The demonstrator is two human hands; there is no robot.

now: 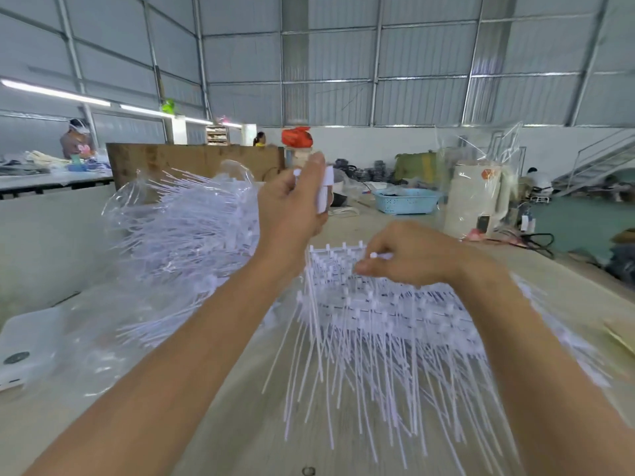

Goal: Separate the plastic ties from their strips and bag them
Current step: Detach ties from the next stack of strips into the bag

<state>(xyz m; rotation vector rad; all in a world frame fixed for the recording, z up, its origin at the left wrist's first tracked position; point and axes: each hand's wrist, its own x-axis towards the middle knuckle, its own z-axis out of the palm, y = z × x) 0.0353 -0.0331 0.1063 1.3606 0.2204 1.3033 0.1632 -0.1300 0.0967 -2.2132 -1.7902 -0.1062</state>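
A stack of white plastic tie strips [385,314] lies on the table in front of me, tails hanging toward the near edge. My right hand [409,255] rests on top of the stack and pinches a tie head at its far end. My left hand [295,201] is raised above the table and grips a bunch of white ties [324,190]. To the left a clear plastic bag [178,228] bulges with loose white ties.
A pale blue basket [405,201] stands farther back on the table, and a white machine wrapped in clear film [477,197] at the right. A white device [24,348] lies at the left edge. People work at benches in the background.
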